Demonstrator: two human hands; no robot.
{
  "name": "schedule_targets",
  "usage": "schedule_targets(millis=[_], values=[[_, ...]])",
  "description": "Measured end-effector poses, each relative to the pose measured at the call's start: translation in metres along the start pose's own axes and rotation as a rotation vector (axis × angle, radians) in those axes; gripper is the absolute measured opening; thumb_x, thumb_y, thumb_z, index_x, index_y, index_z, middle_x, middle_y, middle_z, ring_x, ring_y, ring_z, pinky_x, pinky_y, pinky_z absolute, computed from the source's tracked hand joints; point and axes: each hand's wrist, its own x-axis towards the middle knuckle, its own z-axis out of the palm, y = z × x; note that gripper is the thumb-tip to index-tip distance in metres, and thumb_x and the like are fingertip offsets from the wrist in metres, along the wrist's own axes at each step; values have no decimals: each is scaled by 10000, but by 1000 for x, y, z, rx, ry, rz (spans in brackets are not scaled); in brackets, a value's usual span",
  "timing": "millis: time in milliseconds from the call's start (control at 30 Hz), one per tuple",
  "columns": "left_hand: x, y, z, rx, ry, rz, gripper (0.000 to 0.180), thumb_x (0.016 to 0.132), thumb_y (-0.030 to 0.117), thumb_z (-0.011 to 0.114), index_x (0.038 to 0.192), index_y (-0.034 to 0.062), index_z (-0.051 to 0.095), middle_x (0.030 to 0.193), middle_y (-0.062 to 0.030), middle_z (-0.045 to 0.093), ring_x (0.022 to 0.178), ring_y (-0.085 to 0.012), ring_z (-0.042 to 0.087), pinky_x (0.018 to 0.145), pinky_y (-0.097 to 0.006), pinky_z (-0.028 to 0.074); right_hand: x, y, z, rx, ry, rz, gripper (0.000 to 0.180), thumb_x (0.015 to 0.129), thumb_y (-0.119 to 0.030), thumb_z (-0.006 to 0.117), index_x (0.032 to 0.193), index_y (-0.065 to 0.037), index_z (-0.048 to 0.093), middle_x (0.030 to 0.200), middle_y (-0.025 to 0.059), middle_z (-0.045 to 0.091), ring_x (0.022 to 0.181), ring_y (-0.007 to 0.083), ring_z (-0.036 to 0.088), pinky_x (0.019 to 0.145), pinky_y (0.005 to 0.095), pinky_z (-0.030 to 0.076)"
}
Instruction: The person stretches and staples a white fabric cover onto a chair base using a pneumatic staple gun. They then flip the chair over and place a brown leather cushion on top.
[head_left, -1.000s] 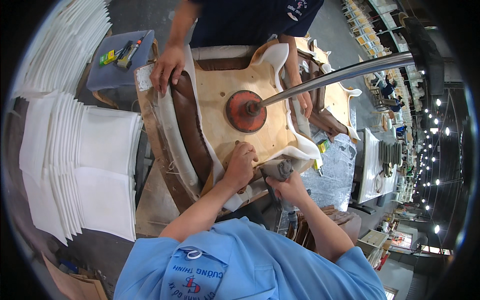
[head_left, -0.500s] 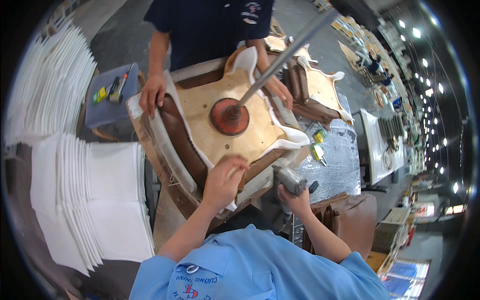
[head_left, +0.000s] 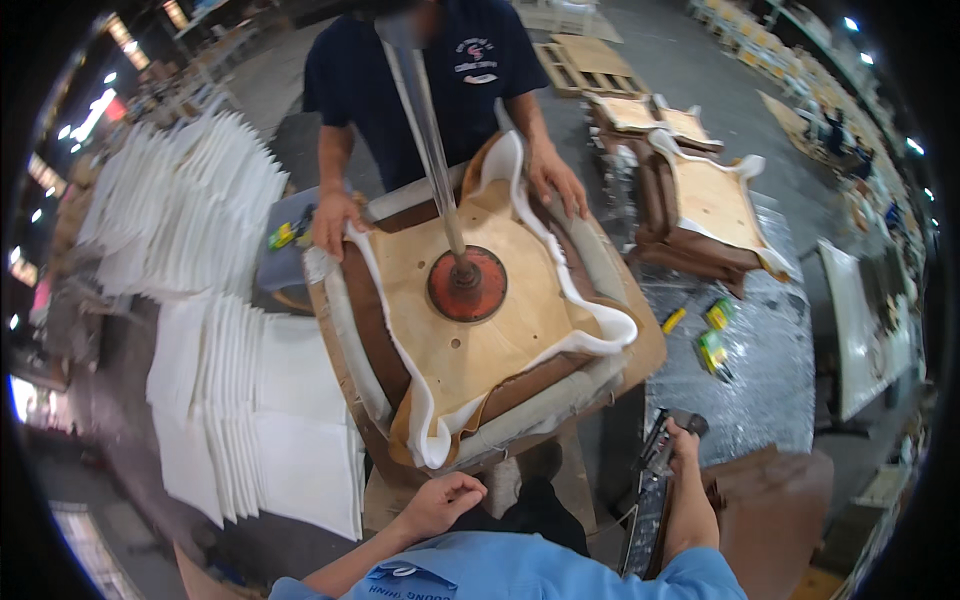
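My right hand (head_left: 684,446) grips a pneumatic staple gun (head_left: 655,452) at the right, beside the plastic-covered table and apart from the seat. My left hand (head_left: 445,502) hovers just below the near corner of the seat, fingers curled in, with nothing visible in them. In front of me lies an upside-down chair seat: a plywood panel (head_left: 520,345) edged with white padding (head_left: 432,448) and brown cover material (head_left: 375,320). A round red press plate (head_left: 466,284) on a metal rod (head_left: 425,120) rests on the plywood. The seat sits within a grey padded frame (head_left: 545,412).
Across from me a co-worker in dark blue has a hand on each side of the seat. Stacked white sheets (head_left: 310,430) stand at left. At right, a plastic-covered table (head_left: 770,400) bears seats (head_left: 715,200) and green-yellow boxes (head_left: 713,352); brown covers (head_left: 770,510) lie nearer.
My left hand has drawn back off the seat's near edge toward me. My right hand has carried the staple gun away to the right. The view has shifted.
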Motion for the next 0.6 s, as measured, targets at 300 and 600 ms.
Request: schedule_targets(millis=[300, 600], values=[[-8, -7, 21, -11, 1055, -8, 194, 1108, 116, 605, 1030, -20, 719, 800, 6, 646, 728, -95, 620, 713, -273, 536, 168, 15, -16, 112, -98, 204, 341, 941, -214, 870, 1185, -76, 675, 874, 69, 676, 685, 234, 652, 584, 406, 522], [58, -38, -23, 450, 1218, 38, 684, 1106, 214, 576, 1673, -39, 289, 1655, -327, 372, 1565, -475, 327, 1315, -485, 238, 211, 31, -24, -68, 238, 108, 544, 882, -224, 915, 1297, 72, 722, 1194, 197, 773, 996, 347, 735, 886, 456, 568]])
